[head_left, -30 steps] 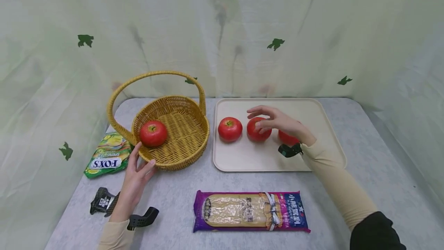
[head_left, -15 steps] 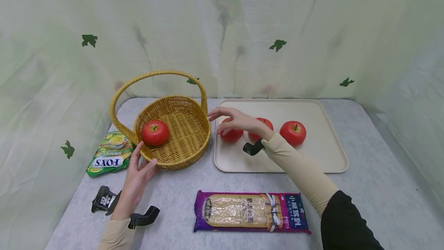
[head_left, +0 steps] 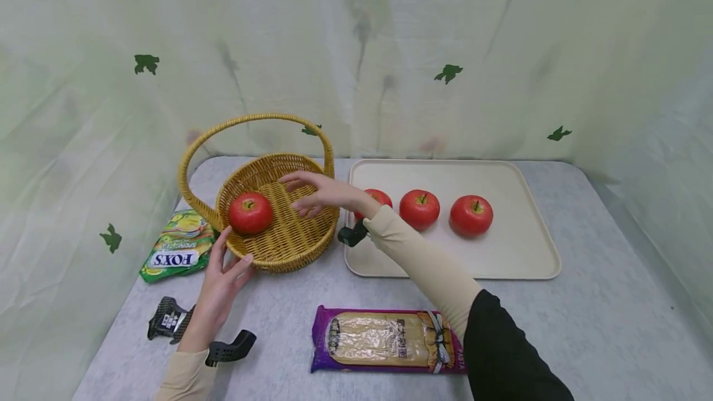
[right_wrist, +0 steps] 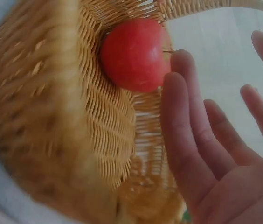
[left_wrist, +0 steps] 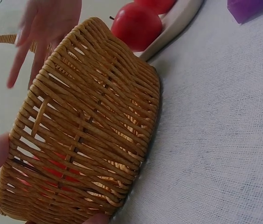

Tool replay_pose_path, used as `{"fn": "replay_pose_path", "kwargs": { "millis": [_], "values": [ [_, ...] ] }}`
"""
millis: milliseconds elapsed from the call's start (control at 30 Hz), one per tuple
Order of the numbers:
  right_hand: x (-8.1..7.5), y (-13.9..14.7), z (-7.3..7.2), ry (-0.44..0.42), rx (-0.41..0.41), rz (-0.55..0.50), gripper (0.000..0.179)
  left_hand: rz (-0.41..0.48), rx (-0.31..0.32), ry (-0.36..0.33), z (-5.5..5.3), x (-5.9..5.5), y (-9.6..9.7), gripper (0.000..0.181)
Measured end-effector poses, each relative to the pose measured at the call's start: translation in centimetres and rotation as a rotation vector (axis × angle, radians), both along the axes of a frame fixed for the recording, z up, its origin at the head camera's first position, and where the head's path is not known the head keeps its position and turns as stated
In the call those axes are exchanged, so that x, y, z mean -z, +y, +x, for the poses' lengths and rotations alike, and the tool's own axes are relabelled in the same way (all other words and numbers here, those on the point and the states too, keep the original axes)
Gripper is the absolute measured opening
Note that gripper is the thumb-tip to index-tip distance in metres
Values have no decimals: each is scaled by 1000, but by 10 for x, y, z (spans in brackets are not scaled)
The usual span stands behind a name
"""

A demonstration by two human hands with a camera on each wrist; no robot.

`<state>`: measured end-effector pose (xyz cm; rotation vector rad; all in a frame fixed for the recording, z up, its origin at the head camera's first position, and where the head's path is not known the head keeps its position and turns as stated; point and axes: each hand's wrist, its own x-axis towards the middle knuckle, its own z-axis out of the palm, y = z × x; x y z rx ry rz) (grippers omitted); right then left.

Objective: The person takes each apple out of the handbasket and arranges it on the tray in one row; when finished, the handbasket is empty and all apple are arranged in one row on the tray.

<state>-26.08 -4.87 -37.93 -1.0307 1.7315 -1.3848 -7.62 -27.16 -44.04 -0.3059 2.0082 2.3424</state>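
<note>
A yellow wicker basket [head_left: 292, 228] with a tall arched handle stands at the left of the table, one red apple [head_left: 250, 213] inside against its left side. At its near left rim my left hand [head_left: 220, 286] holds the basket with thumb and fingers; the left wrist view shows fingertips at the woven wall [left_wrist: 82, 121]. Over the basket's right half reaches my right hand [head_left: 323, 194], fingers spread and relaxed, holding nothing. The right wrist view has its fingers [right_wrist: 180, 121] near the apple's stem; whether they touch cannot be told.
Right of the basket lies a cream tray [head_left: 507, 252] with three red apples [head_left: 419, 209], the leftmost partly behind my right wrist. A purple pasta packet [head_left: 384, 340] lies in front, partly under my right sleeve. A green FOX'S bag [head_left: 177, 246] and a small black packet [head_left: 167, 319] are at left.
My right hand has swept left from above the tray's apples to above the basket, bringing nothing with it. The left hand has stayed at the basket rim.
</note>
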Motion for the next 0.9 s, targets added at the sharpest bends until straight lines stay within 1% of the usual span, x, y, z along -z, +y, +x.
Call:
{"fn": "replay_pose_path", "kwargs": {
  "millis": [100, 267, 367, 567, 700, 833, 900],
  "values": [
    [1, -16, 0, -35, 20, 26, 57, -7, 3, -13, 0, -1, 0, 77],
    [3, -39, 2, -121, 72, 56, 61, -14, 5, -26, -1, -2, -1, 76],
    [5, -51, 4, -185, 90, 53, 64, -15, 4, -28, -2, -2, -1, 76],
    [13, -74, 10, -269, 134, 105, 69, -4, 1, -27, -2, -2, 0, 77],
    [19, -86, 16, -338, 173, 114, 74, -6, 1, -20, -2, -2, 0, 77],
    [25, -97, 23, -358, 215, 124, 77, -7, 0, -15, -2, -2, 0, 76],
    [27, -101, 26, -357, 255, 128, 77, -10, -1, -16, -2, -2, 0, 76]
  ]
}}
